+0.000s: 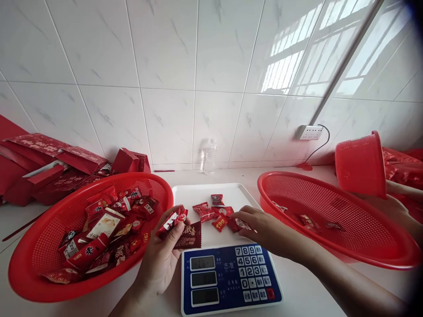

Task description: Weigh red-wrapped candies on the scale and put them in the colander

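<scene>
My left hand is closed around a few wrapped sweets, among them a red-and-white packet and a dark red packet. It is over the near left edge of the white scale tray. My right hand reaches in from the right, its fingers closed on a dark red sweet packet at the tray's right side. Several red wrapped sweets lie loosely in the middle of the tray. Below it, the scale's blue panel shows number keys and three displays, too dim to read.
A red basket of mixed sweets stands left, a second red basket with few packets right. Red boxes lie behind the left one. A clear bottle stands by the wall. Another person's hand is near a raised red basket.
</scene>
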Available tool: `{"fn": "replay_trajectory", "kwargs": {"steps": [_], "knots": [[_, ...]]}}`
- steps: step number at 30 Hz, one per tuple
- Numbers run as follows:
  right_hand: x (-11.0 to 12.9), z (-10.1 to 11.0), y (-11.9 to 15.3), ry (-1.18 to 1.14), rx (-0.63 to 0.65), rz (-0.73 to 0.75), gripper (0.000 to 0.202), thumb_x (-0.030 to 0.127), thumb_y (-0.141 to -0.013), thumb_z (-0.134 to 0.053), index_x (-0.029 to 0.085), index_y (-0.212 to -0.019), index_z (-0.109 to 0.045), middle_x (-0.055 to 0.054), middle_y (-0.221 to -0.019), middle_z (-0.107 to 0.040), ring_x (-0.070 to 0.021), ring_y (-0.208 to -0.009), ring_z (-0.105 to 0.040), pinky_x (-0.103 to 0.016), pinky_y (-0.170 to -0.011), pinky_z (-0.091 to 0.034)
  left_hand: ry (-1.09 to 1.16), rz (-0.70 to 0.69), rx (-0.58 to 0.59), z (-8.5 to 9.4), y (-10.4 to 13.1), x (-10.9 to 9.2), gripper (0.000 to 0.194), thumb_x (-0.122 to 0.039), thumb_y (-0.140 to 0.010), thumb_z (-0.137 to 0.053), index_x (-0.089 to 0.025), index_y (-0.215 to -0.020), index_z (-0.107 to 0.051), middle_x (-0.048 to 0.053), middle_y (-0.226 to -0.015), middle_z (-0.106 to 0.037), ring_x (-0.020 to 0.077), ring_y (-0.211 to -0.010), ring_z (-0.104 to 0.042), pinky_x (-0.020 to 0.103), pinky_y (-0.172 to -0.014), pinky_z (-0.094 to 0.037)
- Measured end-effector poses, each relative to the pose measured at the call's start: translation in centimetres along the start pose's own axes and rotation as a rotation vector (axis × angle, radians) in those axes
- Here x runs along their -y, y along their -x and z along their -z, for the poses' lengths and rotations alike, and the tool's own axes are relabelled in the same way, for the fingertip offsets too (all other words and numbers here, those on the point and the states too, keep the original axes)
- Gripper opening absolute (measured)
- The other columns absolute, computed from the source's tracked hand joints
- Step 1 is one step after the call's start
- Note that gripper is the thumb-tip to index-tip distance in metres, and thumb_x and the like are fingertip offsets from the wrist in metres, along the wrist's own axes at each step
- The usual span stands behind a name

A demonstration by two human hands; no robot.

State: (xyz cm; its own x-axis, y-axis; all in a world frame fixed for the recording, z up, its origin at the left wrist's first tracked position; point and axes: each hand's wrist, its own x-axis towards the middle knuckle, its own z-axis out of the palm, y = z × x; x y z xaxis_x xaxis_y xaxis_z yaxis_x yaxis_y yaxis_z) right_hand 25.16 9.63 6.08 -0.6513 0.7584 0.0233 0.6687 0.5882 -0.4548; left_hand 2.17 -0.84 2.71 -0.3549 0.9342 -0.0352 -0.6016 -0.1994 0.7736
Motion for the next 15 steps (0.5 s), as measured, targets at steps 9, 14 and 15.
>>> {"fn": "replay_trajectory", "kwargs": {"steps": [9, 14, 15], "knots": [[0.6, -0.3, -0.8, -0.151, -0.1, 0.038, 0.037, 0.04, -0.087, -0.059, 0.028, -0.122, -0.065, -0.012, -0.127, -0.061, -0.0329, -0.112, -0.058, -0.055, -0.096, -0.045, -0.037, -0.012, 0.057, 0.0, 0.4, 0.1, 0.037, -0.035, -0.067, -0.086, -0.022, -0.099, -0.071, 0.003, -0.086, -0.074, 0.018, -0.084, -0.07, 0.027, -0.073, -0.06], [4.9, -3.6, 0.6, -1.001, 0.09, 0.105, 0.076, 0.059, -0.085, -0.06, 0.033, -0.15, -0.029, -0.013, -0.148, -0.043, -0.0273, -0.134, -0.044, -0.049, -0.103, -0.044, -0.247, -0.231, 0.041, -0.2, 0.7, 0.7, 0.033, -0.035, -0.079, -0.075, -0.026, -0.11, -0.069, 0.004, -0.105, -0.072, 0.0204, -0.101, -0.067, 0.031, -0.092, -0.053], [5.9, -4.7, 0.9, -1.167, 0.14, 0.095, 0.078, 0.062, -0.084, -0.06, 0.035, -0.15, -0.028, -0.013, -0.151, -0.038, -0.0277, -0.136, -0.042, -0.05, -0.101, -0.045, -0.323, -0.29, 0.032, -0.5, 1.0, 0.6, 0.031, -0.033, -0.081, -0.074, -0.026, -0.111, -0.07, 0.004, -0.109, -0.071, 0.0209, -0.105, -0.066, 0.03, -0.094, -0.052]]}}
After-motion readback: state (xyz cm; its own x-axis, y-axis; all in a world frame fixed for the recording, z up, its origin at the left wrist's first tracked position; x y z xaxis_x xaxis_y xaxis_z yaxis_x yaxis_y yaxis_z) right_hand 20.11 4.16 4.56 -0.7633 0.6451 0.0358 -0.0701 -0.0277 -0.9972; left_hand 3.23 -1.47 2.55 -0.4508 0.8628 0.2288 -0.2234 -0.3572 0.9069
